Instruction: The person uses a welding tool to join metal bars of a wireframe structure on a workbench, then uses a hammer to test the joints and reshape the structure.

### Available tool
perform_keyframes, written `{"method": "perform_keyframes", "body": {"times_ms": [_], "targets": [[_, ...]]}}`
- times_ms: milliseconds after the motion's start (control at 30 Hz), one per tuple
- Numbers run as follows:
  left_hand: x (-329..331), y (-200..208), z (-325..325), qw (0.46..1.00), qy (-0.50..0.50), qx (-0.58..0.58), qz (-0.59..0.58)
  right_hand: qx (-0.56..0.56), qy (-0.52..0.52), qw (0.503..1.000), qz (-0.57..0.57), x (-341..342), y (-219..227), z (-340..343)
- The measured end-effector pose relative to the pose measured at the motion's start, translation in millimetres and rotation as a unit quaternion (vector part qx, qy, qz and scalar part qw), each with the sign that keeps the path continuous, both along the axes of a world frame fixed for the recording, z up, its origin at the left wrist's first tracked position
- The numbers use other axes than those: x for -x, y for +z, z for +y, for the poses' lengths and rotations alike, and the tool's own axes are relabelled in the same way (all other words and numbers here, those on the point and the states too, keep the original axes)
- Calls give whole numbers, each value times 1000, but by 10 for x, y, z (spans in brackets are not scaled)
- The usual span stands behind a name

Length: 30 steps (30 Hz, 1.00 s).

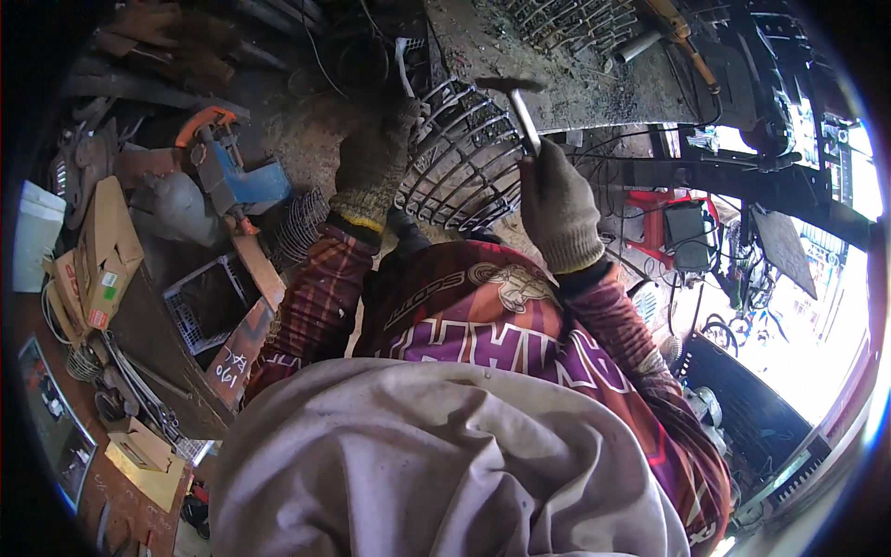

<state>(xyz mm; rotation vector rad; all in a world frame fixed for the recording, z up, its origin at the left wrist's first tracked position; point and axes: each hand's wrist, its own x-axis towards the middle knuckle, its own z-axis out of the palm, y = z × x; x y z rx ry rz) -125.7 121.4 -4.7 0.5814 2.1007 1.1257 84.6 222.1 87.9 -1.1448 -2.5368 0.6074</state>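
Note:
My left hand [376, 162], in a dark knitted glove with a yellow cuff, is closed at the left edge of a round grille of bent metal bars [469, 153]. From its fist rises a pale metal rod with a wider top end [402, 67]; the fingers' far side is hidden. My right hand [562, 212], in a greyish glove, is wrapped round the handle of a hammer [525, 123]. The hammer's dark head points away from me, over the grille's far right edge and apart from my left hand.
A gritty metal worktable [580, 97] stands beyond the grille, carrying a rebar grid [566, 23] and an orange-handled tool [682, 37]. Left are a blue vise-like clamp [249, 181], a coiled spring [302, 223] and a cardboard box [107, 251]. A red plastic chair [650, 227] stands right.

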Motion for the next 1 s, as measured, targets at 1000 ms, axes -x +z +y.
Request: {"method": "perform_keyframes", "body": {"times_ms": [1000], "targets": [[-45, -213, -25, 996, 5, -27, 81, -12, 17, 999, 41, 63, 109, -21]]}}
